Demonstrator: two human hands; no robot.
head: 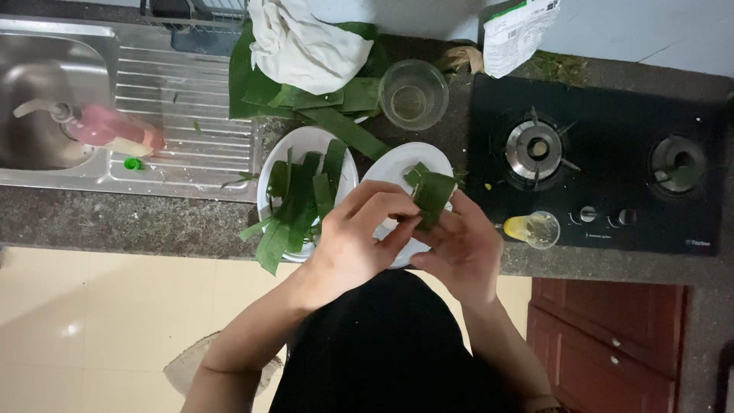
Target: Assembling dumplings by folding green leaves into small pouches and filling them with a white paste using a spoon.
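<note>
1. Left hand and right hand meeting over the counter edge, both pinching one folded leaf.
2. Left fingertips clamped on the leaf's lower edge; right fingers closed behind it, likely to keep the fold from springing open.
3. Leaf held just above the right plate, at 12 o'clock from the hands, probably so the piece can drop there.
4. Left plate at 10 o'clock, piled with cut strips, within easy reach.
5. Uncut leaves under a white cloth at 12 o'clock, glass bowl beside them.
6. Stove at 2 o'clock, small cup on its near edge; sink at 10 o'clock.
</note>
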